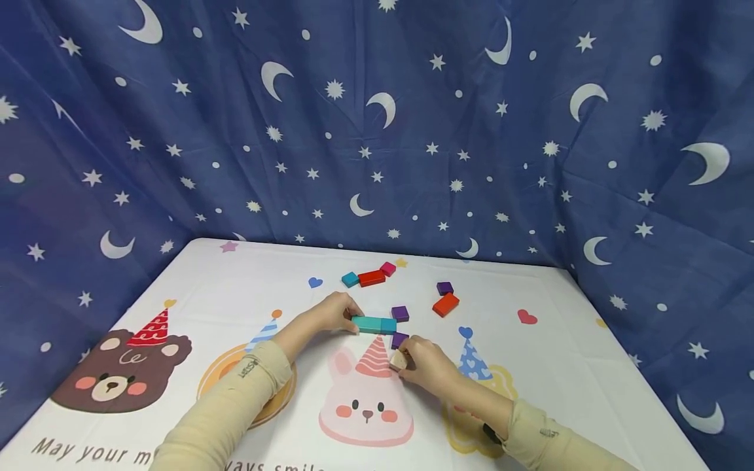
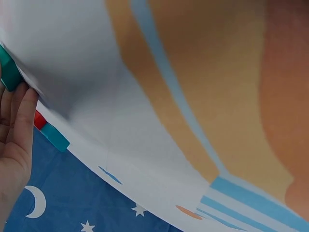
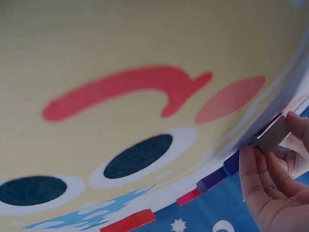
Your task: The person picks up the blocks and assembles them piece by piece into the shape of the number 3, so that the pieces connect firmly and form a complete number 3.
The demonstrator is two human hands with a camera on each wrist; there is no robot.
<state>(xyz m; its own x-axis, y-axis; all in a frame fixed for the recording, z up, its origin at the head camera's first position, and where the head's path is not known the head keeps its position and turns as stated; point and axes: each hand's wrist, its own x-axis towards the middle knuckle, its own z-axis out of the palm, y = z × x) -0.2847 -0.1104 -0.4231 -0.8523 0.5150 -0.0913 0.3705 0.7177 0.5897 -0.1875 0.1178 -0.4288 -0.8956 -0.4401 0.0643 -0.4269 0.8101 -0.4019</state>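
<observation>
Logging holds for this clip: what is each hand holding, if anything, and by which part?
The left grip pinches the long teal block by its left end in the head view; the right grip pinches the pale block by opposite edges.

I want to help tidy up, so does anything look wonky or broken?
Nothing looks broken or spilled. Just one odd one out: the pale block in the right hand shows a plain beige face, while the red block and purple block show bright or deep colours.

Counter (image 1: 577, 366) white, cartoon-printed. We note a blue block (image 1: 350, 280), red block (image 1: 372, 279) and pink block (image 1: 387, 269) in a far row; nearer, purple blocks (image 1: 400, 314) and an orange-red block (image 1: 446, 305).
</observation>
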